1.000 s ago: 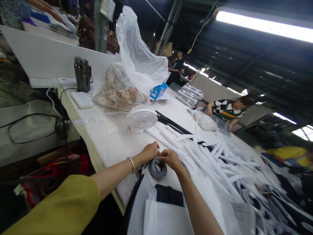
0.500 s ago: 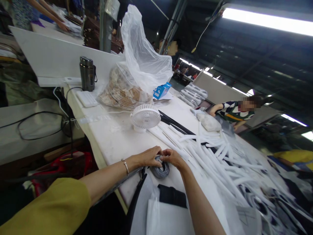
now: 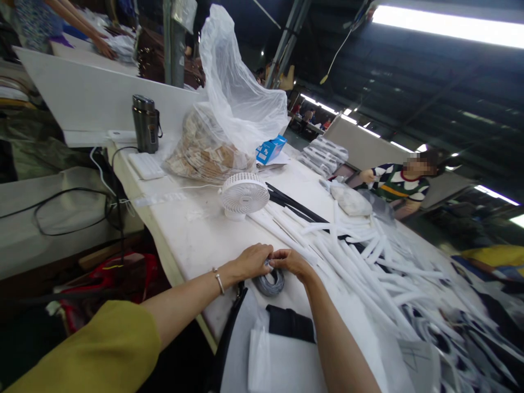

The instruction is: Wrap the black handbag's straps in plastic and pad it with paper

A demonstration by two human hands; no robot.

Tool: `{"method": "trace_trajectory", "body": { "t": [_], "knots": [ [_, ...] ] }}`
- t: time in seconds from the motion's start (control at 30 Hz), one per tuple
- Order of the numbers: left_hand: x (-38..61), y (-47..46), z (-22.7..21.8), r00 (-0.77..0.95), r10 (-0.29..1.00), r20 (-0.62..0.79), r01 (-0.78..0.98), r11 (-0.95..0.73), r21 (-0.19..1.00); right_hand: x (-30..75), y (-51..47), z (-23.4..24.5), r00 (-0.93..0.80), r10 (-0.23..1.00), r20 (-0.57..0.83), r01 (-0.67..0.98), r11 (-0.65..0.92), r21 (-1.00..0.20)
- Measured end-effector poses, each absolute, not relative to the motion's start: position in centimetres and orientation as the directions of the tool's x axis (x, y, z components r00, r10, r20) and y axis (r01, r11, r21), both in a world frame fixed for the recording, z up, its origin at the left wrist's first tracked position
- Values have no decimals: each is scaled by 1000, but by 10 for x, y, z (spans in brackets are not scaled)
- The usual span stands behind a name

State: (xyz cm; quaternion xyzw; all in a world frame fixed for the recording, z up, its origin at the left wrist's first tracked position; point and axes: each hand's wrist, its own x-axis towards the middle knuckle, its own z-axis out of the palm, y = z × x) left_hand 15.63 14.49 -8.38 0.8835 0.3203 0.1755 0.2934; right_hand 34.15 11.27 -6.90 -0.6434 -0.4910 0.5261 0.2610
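A grey ring-shaped coil (image 3: 271,285), perhaps of cord or strip, lies on the white table just below my fingers. My left hand (image 3: 254,262) is closed at the coil's upper edge, thumb against the fingers. From the other side my right hand (image 3: 290,263) pinches at the same spot, its fingertips meeting those of the left. The exact bit between the fingertips is too small to make out. Closer to me lies a bag-like piece in clear plastic (image 3: 282,360) with a black folded band (image 3: 290,325) across its top.
A white fan (image 3: 244,195) stands beyond my hands, before a clear bag of brown pieces (image 3: 208,155) and a blue box (image 3: 271,150). A steel flask (image 3: 145,124) stands at left. White tubular strips (image 3: 347,262) spread to the right. A co-worker (image 3: 401,180) is across the table.
My hands remain together at the coil, with the left wrist shifted slightly right and the fingertips closer together. More of the coil's ring shows. The co-worker's arms have moved.
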Motion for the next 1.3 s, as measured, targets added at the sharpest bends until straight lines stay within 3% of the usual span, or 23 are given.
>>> {"method": "trace_trajectory", "body": {
  "t": [0.4, 0.63, 0.83, 1.1, 1.3],
  "knots": [
    [157, 139, -95, 697, 702, 144, 492, -615, 617, 336, 113, -76, 93, 915, -393, 391, -397, -830],
    [156, 136, -92, 694, 703, 155, 487, -617, 618, 333, 110, -91, 229, 924, -306, 399, -376, -837],
    [156, 138, -89, 682, 717, 141, 498, -597, 628, 329, 100, -92, 228, 935, -273, 409, -346, -844],
    [158, 139, -94, 636, 761, 129, 530, -552, 644, 326, 86, -72, 64, 989, -133, 604, -144, -784],
    [158, 134, -95, 600, 785, 151, 527, -530, 665, 312, 73, -76, 129, 990, 63, 780, -62, -622]
  ]
}}
